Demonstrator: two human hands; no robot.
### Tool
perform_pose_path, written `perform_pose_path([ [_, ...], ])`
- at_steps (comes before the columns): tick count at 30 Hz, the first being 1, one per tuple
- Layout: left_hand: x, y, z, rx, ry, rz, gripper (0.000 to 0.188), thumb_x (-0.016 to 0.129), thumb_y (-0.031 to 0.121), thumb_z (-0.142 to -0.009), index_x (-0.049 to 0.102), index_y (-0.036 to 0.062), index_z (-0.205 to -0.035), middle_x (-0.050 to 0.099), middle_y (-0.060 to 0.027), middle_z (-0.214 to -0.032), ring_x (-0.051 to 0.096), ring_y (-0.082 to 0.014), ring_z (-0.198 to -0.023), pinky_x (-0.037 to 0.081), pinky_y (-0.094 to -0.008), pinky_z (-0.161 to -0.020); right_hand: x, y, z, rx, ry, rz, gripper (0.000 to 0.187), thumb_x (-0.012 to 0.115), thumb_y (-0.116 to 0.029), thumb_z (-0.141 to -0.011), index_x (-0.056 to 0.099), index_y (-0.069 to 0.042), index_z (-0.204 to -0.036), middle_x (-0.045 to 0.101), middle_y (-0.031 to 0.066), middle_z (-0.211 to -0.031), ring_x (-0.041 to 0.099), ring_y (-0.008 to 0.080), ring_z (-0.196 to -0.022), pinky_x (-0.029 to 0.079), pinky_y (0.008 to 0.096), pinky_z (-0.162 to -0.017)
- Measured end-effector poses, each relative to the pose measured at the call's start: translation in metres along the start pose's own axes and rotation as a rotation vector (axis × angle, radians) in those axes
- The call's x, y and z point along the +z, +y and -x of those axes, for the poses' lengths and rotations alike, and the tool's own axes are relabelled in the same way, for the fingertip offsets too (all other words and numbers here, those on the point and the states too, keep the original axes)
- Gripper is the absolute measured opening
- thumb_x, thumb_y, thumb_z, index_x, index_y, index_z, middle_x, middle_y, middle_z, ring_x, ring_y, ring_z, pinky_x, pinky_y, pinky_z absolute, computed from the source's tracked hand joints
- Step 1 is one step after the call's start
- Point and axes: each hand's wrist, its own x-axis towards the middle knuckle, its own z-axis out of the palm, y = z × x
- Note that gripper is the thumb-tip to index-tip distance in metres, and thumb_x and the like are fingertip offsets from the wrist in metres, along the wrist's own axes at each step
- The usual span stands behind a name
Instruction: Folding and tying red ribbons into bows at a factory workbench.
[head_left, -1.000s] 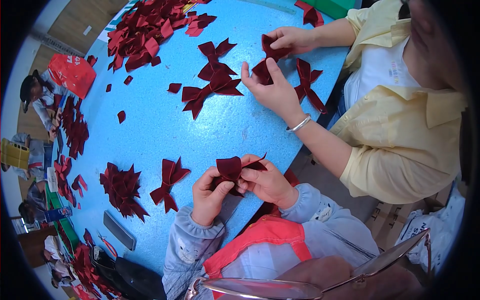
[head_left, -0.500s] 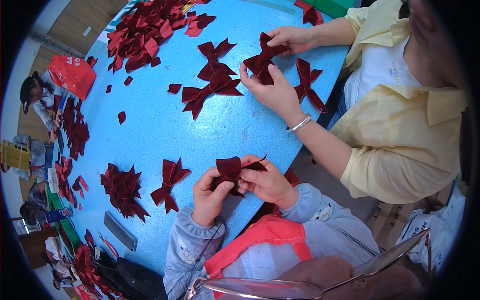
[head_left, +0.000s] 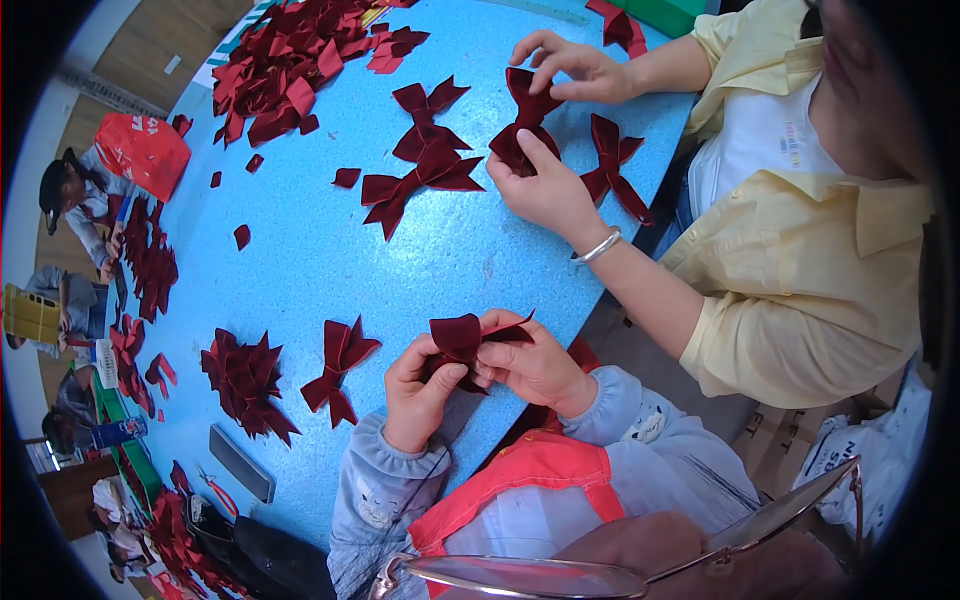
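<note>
A dark red velvet bow (head_left: 456, 338) is pinched between my two hands above the near edge of the blue table. My left hand (head_left: 417, 395) grips its left side, thumb pressed to the lower folds. On the other side, the fingers of my right hand (head_left: 535, 368) close around the middle and right loop, which they partly hide. Just left of my hands lies a finished-looking bow (head_left: 338, 370) on the table. Beyond it is a heap of dark red bows (head_left: 243, 380).
To the right, a co-worker's hands (head_left: 560, 190) hold another bow, with several bows (head_left: 425, 180) lying beside them. A large pile of red fabric pieces (head_left: 285, 70) covers the far side. A dark phone (head_left: 241, 463), red-handled pliers (head_left: 218, 494) and a black bag (head_left: 260, 555) lie at the left.
The co-worker's farther hand has lifted off their bow with fingers spread. My hands stay on my bow nearly still, the right thumb shifted slightly.
</note>
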Motion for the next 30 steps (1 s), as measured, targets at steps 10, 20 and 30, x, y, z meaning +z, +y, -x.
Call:
perform_pose_path([
  [10, 0.0023, 0.0018, -0.0011, -0.001, -0.008, 0.019, 0.022, 0.058, 0.002, -0.085, 0.052, -0.0025, -0.105, 0.061, -0.0082, -0.09, 0.061, -0.0152, -0.075, 0.051, -0.0271, -0.069, 0.0011, -0.0005, -0.0002, -0.01, 0.008, 0.003, 0.021, 0.057, -0.006, -0.086, 0.052, -0.002, -0.106, 0.055, 0.0038, -0.081, 0.053, 0.0111, -0.071, 0.046, 0.0267, -0.064],
  [20, 0.002, 0.0041, 0.0001, 0.003, -0.017, 0.029, 0.021, 0.057, 0.002, -0.085, 0.052, -0.0025, -0.105, 0.061, -0.0085, -0.089, 0.06, -0.0153, -0.075, 0.051, -0.0277, -0.069, 0.0018, 0.0009, 0.0002, -0.003, 0.005, -0.011, 0.021, 0.056, -0.005, -0.086, 0.051, -0.002, -0.106, 0.054, 0.0045, -0.082, 0.053, 0.0118, -0.071, 0.046, 0.028, -0.064],
  [30, -0.0024, 0.0028, 0.0026, 0.001, -0.007, 0.023, 0.02, 0.058, 0.001, -0.085, 0.053, -0.0022, -0.104, 0.061, -0.008, -0.091, 0.06, -0.0147, -0.076, 0.051, -0.0276, -0.069, 0.0018, 0.0035, -0.0007, 0.001, -0.004, -0.023, 0.019, 0.055, -0.004, -0.085, 0.052, -0.002, -0.104, 0.054, 0.0052, -0.082, 0.051, 0.0125, -0.072, 0.045, 0.0299, -0.064],
])
